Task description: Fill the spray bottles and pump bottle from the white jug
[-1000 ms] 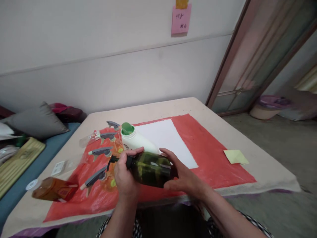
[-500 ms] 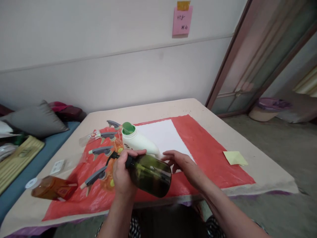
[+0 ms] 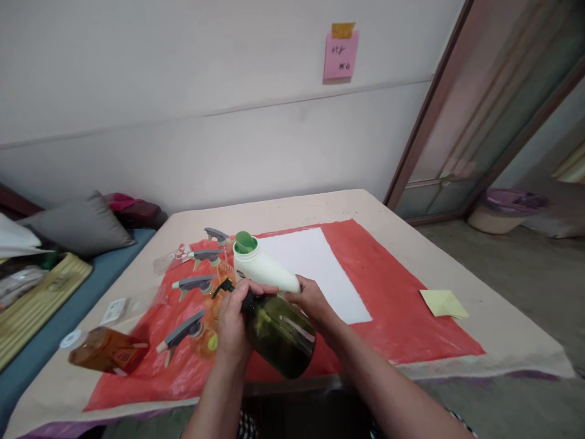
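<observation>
My left hand (image 3: pixel 234 323) is closed round the black neck of a dark green pump bottle (image 3: pixel 282 338), which tilts with its base toward the lower right. The fingers of my right hand (image 3: pixel 313 300) curl over the bottle's far side near the base; their tips are hidden. Just behind it stands a white open-mouthed bottle (image 3: pixel 269 269) with a green scoop-like piece (image 3: pixel 245 242) in its mouth. To the left of my left hand, several trigger spray bottles with grey heads (image 3: pixel 185 329) and orange contents stand in a row.
A red sheet (image 3: pixel 393 317) covers part of the table, with white paper (image 3: pixel 336 280) on it. At the left lies a brown-filled bottle (image 3: pixel 103 349) with a white cap. Yellow sticky notes (image 3: pixel 442 303) lie at the right. A pink note (image 3: pixel 340 58) hangs on the wall.
My right hand has moved left and now takes hold of the pump bottle near its base. The bottle has tilted further downward at its base. The camera view has shifted slightly.
</observation>
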A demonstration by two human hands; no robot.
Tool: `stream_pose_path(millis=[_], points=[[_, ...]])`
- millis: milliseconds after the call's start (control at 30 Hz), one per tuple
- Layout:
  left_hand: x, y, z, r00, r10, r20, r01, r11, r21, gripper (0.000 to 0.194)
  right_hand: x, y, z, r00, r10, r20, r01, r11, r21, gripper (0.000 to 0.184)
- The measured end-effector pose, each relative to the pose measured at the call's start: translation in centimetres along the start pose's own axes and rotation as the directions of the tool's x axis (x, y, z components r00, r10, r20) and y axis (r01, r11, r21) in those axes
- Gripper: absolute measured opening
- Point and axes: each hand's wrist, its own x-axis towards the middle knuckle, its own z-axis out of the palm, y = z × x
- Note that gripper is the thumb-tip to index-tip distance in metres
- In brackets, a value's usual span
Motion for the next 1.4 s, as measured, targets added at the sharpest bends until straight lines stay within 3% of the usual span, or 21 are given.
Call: stream_pose_path(millis=[133, 300, 500, 700, 800, 900, 1067, 1300, 1400], points=[[0.1, 0.1, -0.4, 1.0, 0.001, -0.025, -0.001, 1.0, 0.014, 0.027, -0.2, -0.7, -0.8, 0.994, -0.011, -0.11, 0.023, 0.995, 0.101, 0.052], [0.4, -0.3, -0.9, 0.998, 0.05, -0.049, -0.042, 0.99, 0.137, 0.028, 0.4, -2.3, -3.8, 0.947, -0.076, -0.312, 0.118, 0.986, 0.118, 0.053], [2.5, -2.5, -1.5, 0.969, 0.193, -0.156, -0.09, 0.86, 0.503, 0.043, 2.2, -2.0, -7.4, 0.806, -0.183, -0.564, 0.199, 0.979, -0.033, 0.057], [5.7, -5.4, -2.0, 0.918, 0.335, -0.215, -0.115, 0.741, 0.662, 0.038, 3.6, -0.7, -10.4, 0.652, -0.224, -0.724, 0.167, 0.974, -0.151, 0.059], [7.5, -6.8, -2.0, 0.901, 0.386, -0.198, -0.131, 0.678, 0.723, 0.037, 3.9, -0.5, -11.2, 0.608, -0.226, -0.761, 0.146, 0.974, -0.172, 0.064], [9.3, -7.8, -2.2, 0.896, 0.404, -0.182, -0.133, 0.637, 0.759, 0.035, 4.1, -0.4, -11.4, 0.6, -0.245, -0.762, 0.121, 0.969, -0.216, 0.063], [11.8, -8.9, -3.4, 0.916, 0.341, -0.212, -0.043, 0.609, 0.792, 0.03, 4.4, -0.3, -11.2, 0.663, -0.25, -0.706, 0.049, 0.955, -0.293, 0.058], [12.2, -8.7, -4.0, 0.915, 0.284, -0.285, 0.06, 0.605, 0.794, 0.073, 4.8, -0.2, -12.3, 0.681, -0.236, -0.694, -0.026, 0.938, -0.344, 0.051], [12.0, -8.2, -3.9, 0.927, 0.253, -0.277, 0.066, 0.618, 0.784, 0.08, 4.4, -0.7, -12.1, 0.683, -0.23, -0.693, -0.036, 0.937, -0.347, 0.053]])
